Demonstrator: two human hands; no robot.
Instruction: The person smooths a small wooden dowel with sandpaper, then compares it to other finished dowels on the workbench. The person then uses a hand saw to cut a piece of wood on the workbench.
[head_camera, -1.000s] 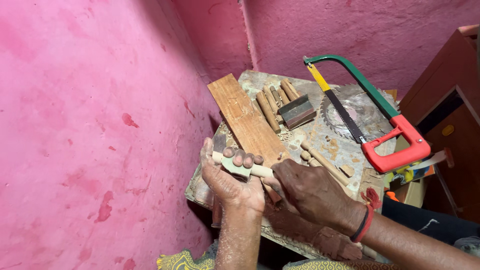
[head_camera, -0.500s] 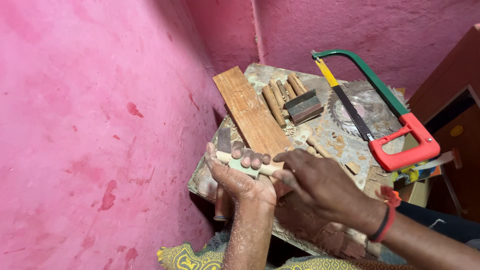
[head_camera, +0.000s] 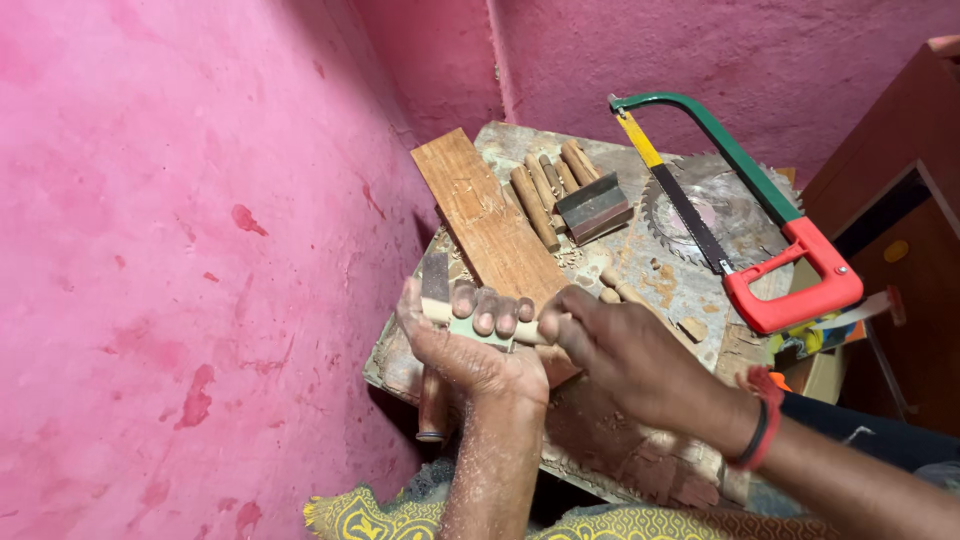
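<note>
As fingers of left hand (head_camera: 470, 350) & right hand (head_camera: 620, 365) are closed round pale wood dowel (head_camera: 437, 311), it's judged light, stiff, smooth; best gripped at ends.

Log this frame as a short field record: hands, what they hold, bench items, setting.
left hand: wraps a pale dowel with a greenish pad
right hand: grips the dowel's other end
bench: plank, brown dowels, block, hacksaw, saw disc
setting: pink wall
</note>
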